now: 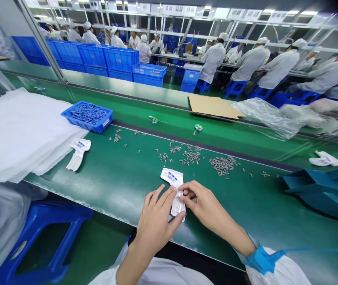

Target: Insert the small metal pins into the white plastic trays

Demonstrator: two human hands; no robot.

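Green surface (121,178), long, with a dark strip along its far side. On it: stack of white sheets (17,130) at left; blue tray (87,116) of small blue parts just beside the stack; one white card (78,153) near the sheets, another white card (173,190) at the near edge; small metal parts (192,156) scattered mid-surface; brown cardboard (213,107) and clear plastic bag (270,114) farther back

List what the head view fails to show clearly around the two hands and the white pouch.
- White pouch: lower half covered by the left hand and right hand; print too small to read.
- Small metal parts: too tiny to identify.
- Blue tray: contents blurred together.
- Teal object: blurred and cut off by the right edge.
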